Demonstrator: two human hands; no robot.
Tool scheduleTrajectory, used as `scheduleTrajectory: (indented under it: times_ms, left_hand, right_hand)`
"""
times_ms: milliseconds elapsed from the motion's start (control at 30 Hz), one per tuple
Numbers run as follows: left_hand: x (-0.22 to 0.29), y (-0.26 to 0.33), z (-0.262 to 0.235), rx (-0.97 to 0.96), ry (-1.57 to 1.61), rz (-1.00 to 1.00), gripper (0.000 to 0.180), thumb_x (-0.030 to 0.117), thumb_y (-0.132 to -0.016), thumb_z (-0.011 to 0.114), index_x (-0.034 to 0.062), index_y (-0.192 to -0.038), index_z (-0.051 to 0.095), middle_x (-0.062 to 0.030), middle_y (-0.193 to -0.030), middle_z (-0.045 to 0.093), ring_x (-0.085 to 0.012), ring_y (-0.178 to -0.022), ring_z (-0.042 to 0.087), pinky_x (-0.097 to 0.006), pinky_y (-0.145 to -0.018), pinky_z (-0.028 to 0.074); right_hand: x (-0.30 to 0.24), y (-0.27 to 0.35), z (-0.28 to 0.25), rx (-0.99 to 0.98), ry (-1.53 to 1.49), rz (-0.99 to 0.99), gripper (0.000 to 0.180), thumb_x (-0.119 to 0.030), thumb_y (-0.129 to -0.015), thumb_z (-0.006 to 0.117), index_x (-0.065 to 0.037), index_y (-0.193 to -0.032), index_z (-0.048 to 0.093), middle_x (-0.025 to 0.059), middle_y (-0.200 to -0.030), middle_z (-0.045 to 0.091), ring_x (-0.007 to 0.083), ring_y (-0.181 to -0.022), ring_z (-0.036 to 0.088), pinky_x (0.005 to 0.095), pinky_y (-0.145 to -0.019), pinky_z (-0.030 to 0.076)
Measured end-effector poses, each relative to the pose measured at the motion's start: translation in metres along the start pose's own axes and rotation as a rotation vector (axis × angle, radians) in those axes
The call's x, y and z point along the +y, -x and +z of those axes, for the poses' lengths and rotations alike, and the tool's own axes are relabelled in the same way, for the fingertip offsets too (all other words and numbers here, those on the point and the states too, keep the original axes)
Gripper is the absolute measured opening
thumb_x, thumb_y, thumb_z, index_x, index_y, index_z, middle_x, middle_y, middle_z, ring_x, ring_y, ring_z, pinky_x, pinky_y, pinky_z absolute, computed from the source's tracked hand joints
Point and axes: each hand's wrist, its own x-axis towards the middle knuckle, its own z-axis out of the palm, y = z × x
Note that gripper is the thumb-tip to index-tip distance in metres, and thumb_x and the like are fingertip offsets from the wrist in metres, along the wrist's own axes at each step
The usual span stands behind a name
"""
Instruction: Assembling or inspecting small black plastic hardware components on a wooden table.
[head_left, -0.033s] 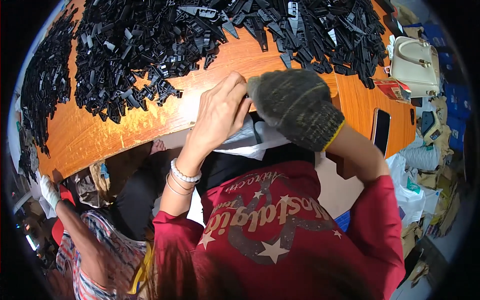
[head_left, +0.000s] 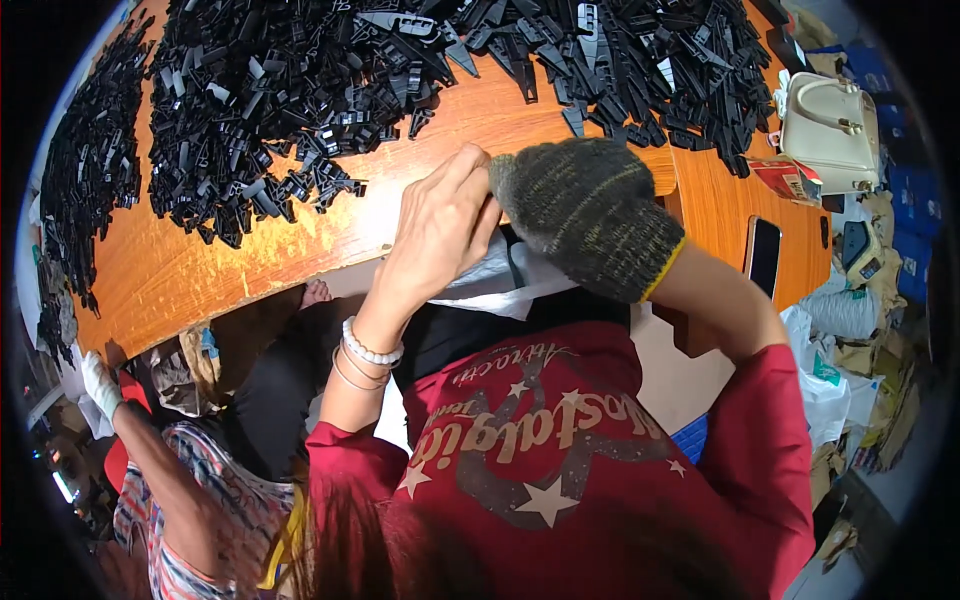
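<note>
Bare left hand [head_left: 440, 235] meets gloved right hand [head_left: 585, 215], perhaps over a white bag [head_left: 490, 285].

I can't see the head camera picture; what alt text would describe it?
A person in a red shirt brings both hands together at the edge of an orange wooden table: the bare left hand with bracelets touches the right hand, which wears a dark knitted glove. Heaps of small black plastic parts cover the table, with a cream handbag at the right.
</note>
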Motion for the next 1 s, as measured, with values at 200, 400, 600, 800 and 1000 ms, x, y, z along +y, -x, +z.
scheduleTrajectory:
  times_ms: [200,400,600,800,1000]
  left_hand:
    - [-0.003,-0.003,0.002,0.008,0.014,0.009,0.013,-0.001,-0.073,0.063,-0.0031,-0.08,0.053,-0.0144,-0.082,0.048,-0.0341,-0.075,0.057,-0.042,-0.063,0.047]
    - [-0.004,0.0,0.006,0.068,0.073,-0.027,0.013,-0.001,-0.075,0.064,-0.0024,-0.085,0.056,-0.0137,-0.084,0.05,-0.0343,-0.075,0.058,-0.041,-0.064,0.047]
    - [0.005,0.01,0.001,0.146,1.008,-0.383,0.018,0.004,-0.095,0.056,-0.0068,-0.109,0.063,-0.0115,-0.099,0.06,-0.0155,-0.078,0.066,-0.026,-0.064,0.057]
    - [0.011,0.01,-0.006,-0.022,1.169,-0.683,0.022,0.014,-0.093,0.064,-0.007,-0.098,0.064,-0.0084,-0.072,0.064,-0.0126,-0.053,0.061,-0.022,-0.048,0.049]
    - [0.028,0.007,-0.001,-0.011,0.585,-0.678,0.025,0.02,-0.09,0.07,-0.0039,-0.083,0.065,0.0016,-0.06,0.054,-0.0049,-0.049,0.044,-0.023,-0.045,0.035]
  right_hand:
    - [0.012,-0.009,-0.007,-0.129,-0.183,0.083,0.026,-0.022,-0.077,0.061,-0.006,-0.098,0.063,0.011,-0.085,0.065,0.027,-0.078,0.065,0.0405,-0.067,0.05]
    - [0.009,-0.014,-0.021,-0.273,-0.272,0.274,0.03,-0.033,-0.087,0.06,-0.008,-0.102,0.063,0.0096,-0.081,0.065,0.0273,-0.076,0.066,0.0384,-0.065,0.051]
    - [-0.002,0.027,-0.004,-0.087,-0.37,0.365,0.032,-0.031,-0.089,0.059,-0.017,-0.118,0.063,0.0066,-0.113,0.063,0.0251,-0.094,0.066,0.037,-0.077,0.053]
    - [-0.013,0.034,-0.001,0.052,-0.551,0.443,0.038,-0.019,-0.085,0.063,-0.011,-0.122,0.06,0.0112,-0.107,0.065,0.0291,-0.091,0.065,0.0384,-0.078,0.053]
    - [-0.017,0.036,-0.013,0.021,-0.612,0.544,0.036,-0.027,-0.086,0.068,-0.008,-0.115,0.062,0.0112,-0.096,0.069,0.0268,-0.088,0.068,0.0352,-0.075,0.053]
